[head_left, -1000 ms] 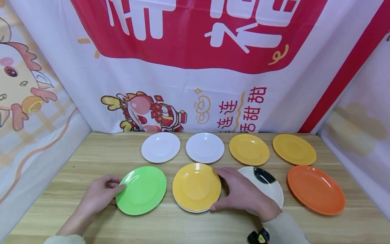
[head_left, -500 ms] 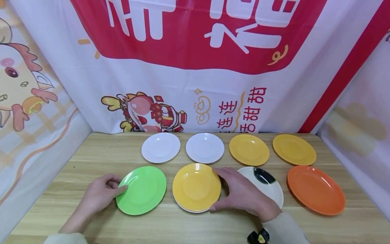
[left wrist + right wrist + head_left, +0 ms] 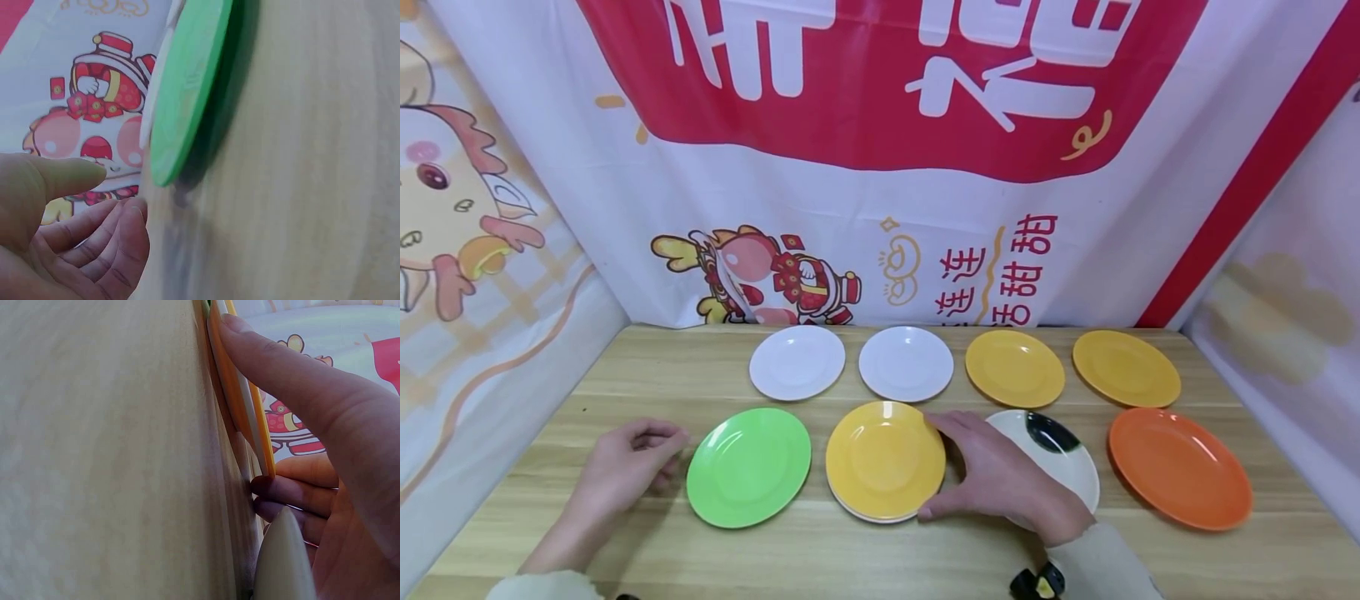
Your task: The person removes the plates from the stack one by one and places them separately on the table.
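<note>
My left hand [image 3: 625,468] hovers just left of the green plate [image 3: 748,468], apart from its rim, with nothing in its loosely bent fingers. In the left wrist view, a gap separates the thumb and fingers from the green plate [image 3: 187,94]. My right hand [image 3: 992,471] holds the right edge of a small stack of plates, thumb at the near rim and fingers at the far rim. A yellow plate [image 3: 883,458] tops the stack, with a white rim [image 3: 877,520] under it. The right wrist view also shows an orange underside [image 3: 226,362] below these.
At the back stand two white plates [image 3: 796,363] and two yellow plates [image 3: 1013,368] in a row. A white plate with a dark patch [image 3: 1067,467] lies partly under the right forearm; an orange plate [image 3: 1180,468] is farther right. Printed cloth [image 3: 820,192] walls the wooden table [image 3: 820,567].
My left hand has let go of the green plate's left rim and drawn back to the left. The right hand and the stack stay where they were.
</note>
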`<state>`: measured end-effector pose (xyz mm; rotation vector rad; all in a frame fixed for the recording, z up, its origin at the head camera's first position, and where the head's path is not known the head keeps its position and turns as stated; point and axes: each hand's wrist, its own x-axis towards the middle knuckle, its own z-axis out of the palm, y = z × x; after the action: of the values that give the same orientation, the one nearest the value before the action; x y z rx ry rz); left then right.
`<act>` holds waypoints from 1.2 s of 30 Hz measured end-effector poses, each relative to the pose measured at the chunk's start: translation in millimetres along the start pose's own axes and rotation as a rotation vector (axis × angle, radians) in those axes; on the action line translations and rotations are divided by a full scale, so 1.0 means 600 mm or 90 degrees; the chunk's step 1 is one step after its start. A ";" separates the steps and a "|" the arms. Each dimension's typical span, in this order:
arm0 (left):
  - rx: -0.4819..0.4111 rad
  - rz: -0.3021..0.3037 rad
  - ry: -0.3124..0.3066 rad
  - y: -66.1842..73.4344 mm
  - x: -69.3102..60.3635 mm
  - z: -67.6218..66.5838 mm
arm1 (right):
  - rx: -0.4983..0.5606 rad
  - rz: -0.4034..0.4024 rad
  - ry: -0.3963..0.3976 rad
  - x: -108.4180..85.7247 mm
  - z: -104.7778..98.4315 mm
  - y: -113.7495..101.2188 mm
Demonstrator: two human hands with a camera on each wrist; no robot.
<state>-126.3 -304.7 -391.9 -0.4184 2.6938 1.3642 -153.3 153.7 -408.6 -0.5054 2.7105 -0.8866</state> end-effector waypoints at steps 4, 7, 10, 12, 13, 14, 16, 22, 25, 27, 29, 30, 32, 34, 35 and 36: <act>0.023 0.047 0.009 0.027 -0.005 0.004 | 0.007 0.004 -0.001 0.001 0.000 -0.002; -0.002 0.070 -0.003 0.052 -0.008 0.014 | 0.011 0.006 -0.001 0.000 0.000 -0.002; -0.056 0.088 -0.031 0.077 -0.014 0.033 | 0.013 0.005 -0.002 0.000 0.000 -0.002; -0.092 0.097 -0.053 0.092 -0.018 0.049 | 0.012 0.008 -0.002 0.000 0.000 -0.002; -0.104 0.102 -0.064 0.098 -0.021 0.058 | 0.012 0.009 -0.002 0.001 0.000 -0.002; -0.114 0.101 -0.072 0.104 -0.023 0.068 | 0.012 0.010 -0.002 0.001 0.000 -0.002; -0.131 0.096 -0.089 0.114 -0.027 0.088 | 0.012 0.013 -0.001 0.001 0.000 -0.003; -0.162 0.097 -0.134 0.135 -0.038 0.146 | 0.010 0.005 -0.001 0.000 0.000 -0.001; -0.172 0.091 -0.155 0.144 -0.043 0.164 | 0.010 0.003 -0.001 0.000 -0.001 0.000; -0.174 0.093 -0.169 0.148 -0.046 0.171 | 0.010 0.005 -0.001 0.000 -0.001 0.000; -0.174 0.095 -0.177 0.150 -0.049 0.174 | 0.009 0.005 0.000 0.000 -0.001 0.000; -0.172 0.096 -0.179 0.150 -0.050 0.176 | 0.009 0.004 0.001 0.000 -0.001 -0.001; -0.168 0.094 -0.182 0.150 -0.051 0.178 | 0.008 0.002 0.001 0.000 -0.002 -0.001; -0.165 0.081 -0.186 0.150 -0.052 0.180 | 0.007 0.000 0.000 -0.001 -0.002 -0.001; -0.162 0.077 -0.190 0.149 -0.052 0.182 | 0.007 -0.001 -0.001 -0.001 -0.002 -0.001; -0.157 0.073 -0.194 0.149 -0.052 0.184 | 0.007 -0.002 -0.001 -0.001 -0.001 -0.001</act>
<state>-126.1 -159.6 -381.5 -0.0631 2.3450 1.6472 -153.0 154.0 -407.7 -0.5067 2.7033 -0.9015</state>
